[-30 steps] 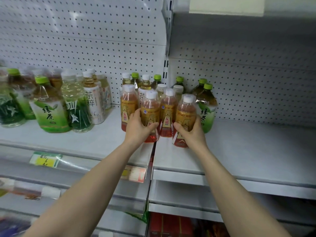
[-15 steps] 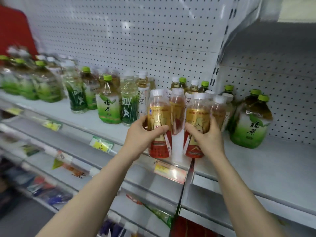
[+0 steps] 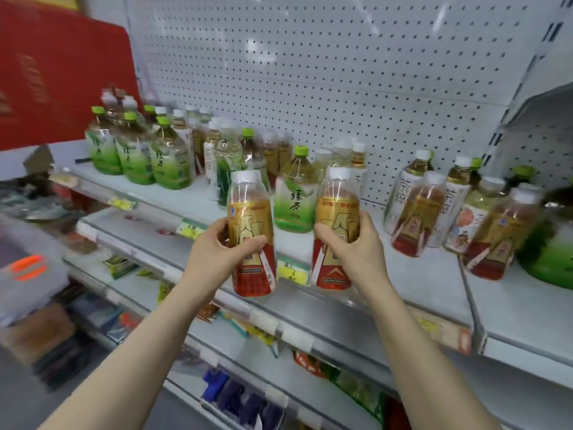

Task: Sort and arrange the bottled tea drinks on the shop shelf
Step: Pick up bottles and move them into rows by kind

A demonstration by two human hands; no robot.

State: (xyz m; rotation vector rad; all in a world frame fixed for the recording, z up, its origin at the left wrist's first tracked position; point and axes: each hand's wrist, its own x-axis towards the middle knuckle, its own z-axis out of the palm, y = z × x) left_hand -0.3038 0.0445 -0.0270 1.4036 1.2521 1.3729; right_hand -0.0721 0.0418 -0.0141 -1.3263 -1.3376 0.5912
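Observation:
My left hand (image 3: 217, 256) grips one red-and-gold tea bottle (image 3: 251, 209) with a white cap, held off the shelf. My right hand (image 3: 356, 246) grips a second bottle of the same kind (image 3: 338, 206), lifted beside the first. Both are in front of the white shelf (image 3: 428, 271). Two more red-and-gold bottles (image 3: 415, 218) stand on the shelf to the right. A green-tea bottle (image 3: 296, 193) with a green cap stands just behind my hands. A group of green-tea bottles (image 3: 136, 150) stands at the left end.
White-label tea bottles (image 3: 403, 193) stand at the right rear, and a large green bottle (image 3: 552, 252) sits at the far right. A pegboard back wall (image 3: 341, 72) rises behind. Lower shelves (image 3: 248, 352) hold packaged goods. A red panel (image 3: 55, 72) stands at the upper left.
Both hands have lifted their bottles off the shelf and carried them left, away from the red-and-gold group. The view has swung left, showing more of the left shelf.

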